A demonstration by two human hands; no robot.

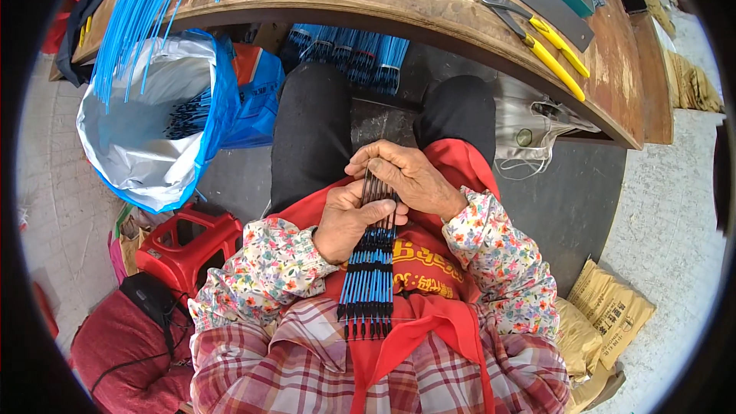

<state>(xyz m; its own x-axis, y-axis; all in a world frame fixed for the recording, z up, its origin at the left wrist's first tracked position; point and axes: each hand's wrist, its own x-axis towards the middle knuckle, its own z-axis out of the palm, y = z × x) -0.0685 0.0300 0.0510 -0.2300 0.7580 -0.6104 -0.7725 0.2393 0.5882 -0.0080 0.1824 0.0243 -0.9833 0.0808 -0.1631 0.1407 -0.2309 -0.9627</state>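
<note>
Risks first. The flat bundle (pixel 369 280) sits over the lap, in front of the red apron (pixel 433 261), its lower end hanging free toward the checked shirt (pixel 299 337). Left hand (pixel 346 222) is clamped on its upper-middle part, thumb pressed across the front; right hand (pixel 414 176) is curled over the top ends, fingers gathered around them. If the left thumb slackens, strands would probably slide past one another and the even row be lost. Too hard a squeeze up top might bunch or bend the thin ends. The loose lower tips could also snag on cloth if the bundle swings; nothing visible supports them from below.

Appearance: slim strands side by side, fanning slightly wider downward. Bright blue lengths, broken by dark bands across the middle; upper part darker, near black. Bottom edge finishes in a row of black, thickened tips, roughly level. A fine pale line seems to cross near those tips; too small to tell what it is. Top ends partly hidden by fingers.
</note>
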